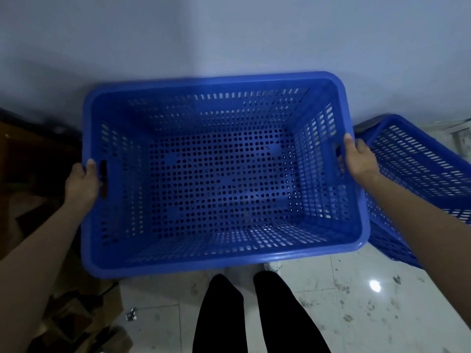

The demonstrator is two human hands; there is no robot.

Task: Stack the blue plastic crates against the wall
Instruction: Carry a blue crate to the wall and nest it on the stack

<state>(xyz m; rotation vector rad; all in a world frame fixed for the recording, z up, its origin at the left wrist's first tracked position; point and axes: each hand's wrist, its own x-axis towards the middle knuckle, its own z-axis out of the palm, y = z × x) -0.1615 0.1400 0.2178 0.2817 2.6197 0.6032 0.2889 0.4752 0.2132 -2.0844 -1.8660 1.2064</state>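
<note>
A large blue perforated plastic crate fills the middle of the view, open side up and empty, its far rim close to the pale wall. My left hand grips its left rim beside the handle slot. My right hand grips the right rim at the other handle slot. A second blue crate leans tilted on the floor just right of the held one, partly hidden behind my right forearm.
Brown cardboard boxes and scraps lie in the dark at the left. The white tiled floor is dirty, with a small crumpled scrap. My legs in black trousers stand below the crate.
</note>
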